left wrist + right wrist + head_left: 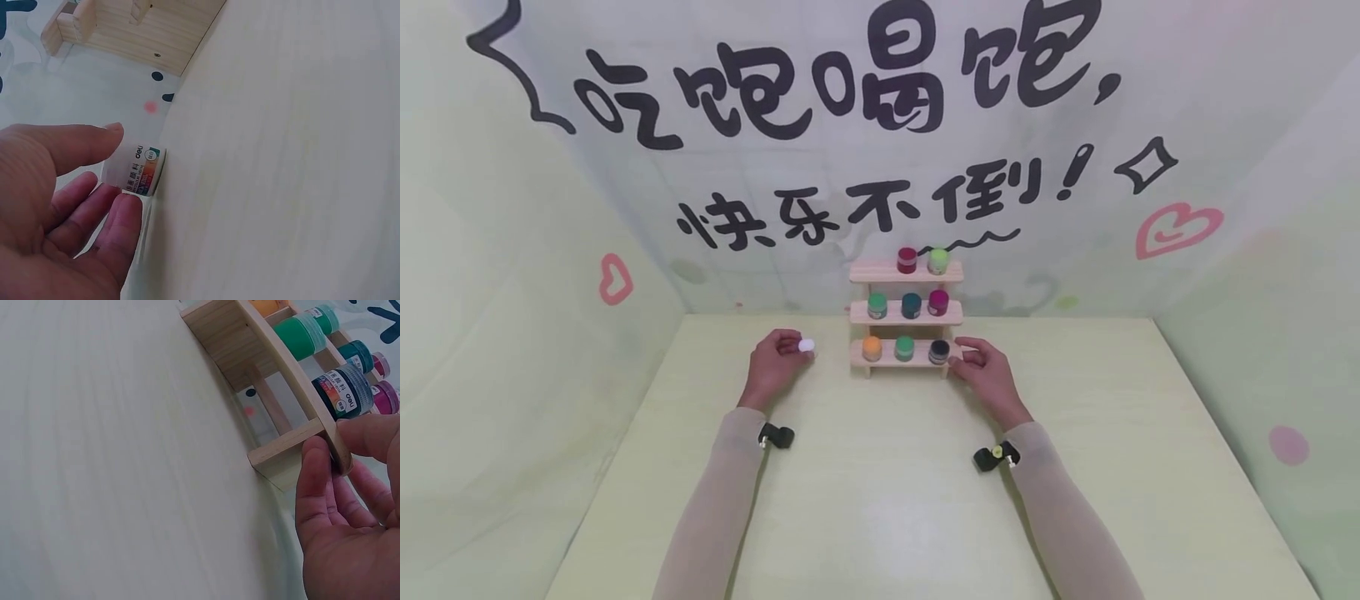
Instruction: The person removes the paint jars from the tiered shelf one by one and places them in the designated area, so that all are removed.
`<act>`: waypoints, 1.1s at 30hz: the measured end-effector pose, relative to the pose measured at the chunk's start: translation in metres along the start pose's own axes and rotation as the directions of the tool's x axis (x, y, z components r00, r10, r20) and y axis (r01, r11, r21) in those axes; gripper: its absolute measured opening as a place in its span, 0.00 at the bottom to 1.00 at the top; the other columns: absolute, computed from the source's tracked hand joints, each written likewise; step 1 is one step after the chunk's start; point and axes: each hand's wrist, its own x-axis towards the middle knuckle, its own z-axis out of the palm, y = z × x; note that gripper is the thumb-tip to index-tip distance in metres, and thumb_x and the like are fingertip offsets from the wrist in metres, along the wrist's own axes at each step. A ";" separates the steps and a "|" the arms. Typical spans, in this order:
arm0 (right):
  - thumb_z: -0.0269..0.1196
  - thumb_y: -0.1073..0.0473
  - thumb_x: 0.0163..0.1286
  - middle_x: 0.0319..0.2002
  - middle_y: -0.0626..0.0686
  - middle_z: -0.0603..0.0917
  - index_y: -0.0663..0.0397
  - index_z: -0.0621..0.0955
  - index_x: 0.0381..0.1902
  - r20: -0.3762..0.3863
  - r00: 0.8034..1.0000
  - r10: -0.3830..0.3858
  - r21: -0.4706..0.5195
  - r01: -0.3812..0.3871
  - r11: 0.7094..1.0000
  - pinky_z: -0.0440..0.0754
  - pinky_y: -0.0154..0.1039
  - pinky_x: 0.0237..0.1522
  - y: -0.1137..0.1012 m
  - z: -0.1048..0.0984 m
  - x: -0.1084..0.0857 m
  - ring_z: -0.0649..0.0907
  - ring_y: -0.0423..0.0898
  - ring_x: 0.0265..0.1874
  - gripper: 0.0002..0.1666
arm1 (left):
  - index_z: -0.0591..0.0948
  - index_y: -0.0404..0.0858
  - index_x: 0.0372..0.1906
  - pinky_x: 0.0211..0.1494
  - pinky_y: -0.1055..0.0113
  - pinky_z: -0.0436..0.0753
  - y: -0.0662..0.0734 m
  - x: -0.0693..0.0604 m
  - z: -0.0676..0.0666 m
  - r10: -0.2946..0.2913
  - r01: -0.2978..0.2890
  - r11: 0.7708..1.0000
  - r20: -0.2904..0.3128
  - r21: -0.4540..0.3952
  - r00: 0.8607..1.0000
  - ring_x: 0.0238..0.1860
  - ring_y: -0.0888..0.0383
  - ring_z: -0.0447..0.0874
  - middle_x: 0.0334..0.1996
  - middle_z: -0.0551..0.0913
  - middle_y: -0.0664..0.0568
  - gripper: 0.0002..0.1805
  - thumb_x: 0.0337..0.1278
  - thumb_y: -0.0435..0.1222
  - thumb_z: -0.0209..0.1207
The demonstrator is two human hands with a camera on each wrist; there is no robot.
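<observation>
A small white jar (807,344) (145,170) stands on the table left of the rack. Beside it is my left hand (772,367) (69,206), thumb and loosely bent fingers on either side of the jar; a gap shows between thumb and jar in the left wrist view. My right hand (988,379) (356,500) pinches the right end of the bottom shelf of the wooden rack (887,363) (306,394), close to a dark jar (939,352) (344,392). Part of the fingers is hidden behind the shelf end.
Orange (872,348) and green (904,348) jars share the bottom shelf. Three jars stand on the middle shelf (895,318). A red jar (907,260) and a light green one (938,261) are on top. Behind the table (880,483) hangs a printed cloth (820,275).
</observation>
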 end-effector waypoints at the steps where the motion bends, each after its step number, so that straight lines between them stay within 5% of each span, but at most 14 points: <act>1: 0.71 0.56 0.72 0.43 0.53 0.88 0.48 0.79 0.69 -0.003 1.000 -0.001 0.007 0.001 1.000 0.88 0.28 0.42 0.000 0.000 0.000 0.90 0.40 0.38 0.29 | 0.79 0.39 0.63 0.69 0.52 0.82 0.002 0.000 -0.001 0.002 -0.002 1.000 -0.007 -0.007 1.000 0.62 0.46 0.85 0.59 0.85 0.43 0.26 0.62 0.39 0.74; 6: 0.72 0.58 0.71 0.40 0.52 0.88 0.51 0.79 0.68 0.004 0.999 -0.035 0.057 0.034 0.998 0.89 0.28 0.44 0.001 0.004 0.005 0.90 0.39 0.36 0.29 | 0.80 0.39 0.63 0.68 0.54 0.83 0.014 0.001 -0.010 0.019 -0.021 0.999 -0.072 -0.034 0.997 0.62 0.47 0.85 0.59 0.85 0.43 0.26 0.63 0.42 0.73; 13: 0.72 0.59 0.71 0.39 0.50 0.89 0.51 0.80 0.67 0.003 0.999 -0.051 0.075 0.050 0.996 0.89 0.29 0.43 0.005 0.006 0.009 0.90 0.38 0.35 0.28 | 0.80 0.36 0.65 0.62 0.60 0.84 0.026 0.003 -0.014 0.093 -0.096 0.995 -0.091 -0.031 0.992 0.61 0.48 0.84 0.61 0.85 0.39 0.29 0.64 0.43 0.73; 21: 0.71 0.59 0.72 0.39 0.51 0.88 0.51 0.79 0.68 -0.002 0.999 -0.040 0.040 0.040 0.998 0.88 0.28 0.42 0.005 0.001 0.000 0.89 0.37 0.35 0.28 | 0.82 0.38 0.60 0.55 0.68 0.85 0.050 0.000 0.000 0.146 -0.159 0.984 -0.145 -0.083 0.979 0.55 0.51 0.86 0.57 0.86 0.41 0.24 0.64 0.43 0.73; 33: 0.72 0.58 0.71 0.42 0.55 0.88 0.52 0.79 0.68 0.021 0.999 -0.030 0.041 0.030 0.999 0.90 0.29 0.44 0.002 -0.003 -0.001 0.91 0.39 0.38 0.29 | 0.83 0.36 0.58 0.61 0.58 0.88 0.102 0.003 0.023 0.208 -0.224 0.967 -0.131 -0.120 0.969 0.53 0.52 0.86 0.54 0.87 0.45 0.22 0.64 0.41 0.72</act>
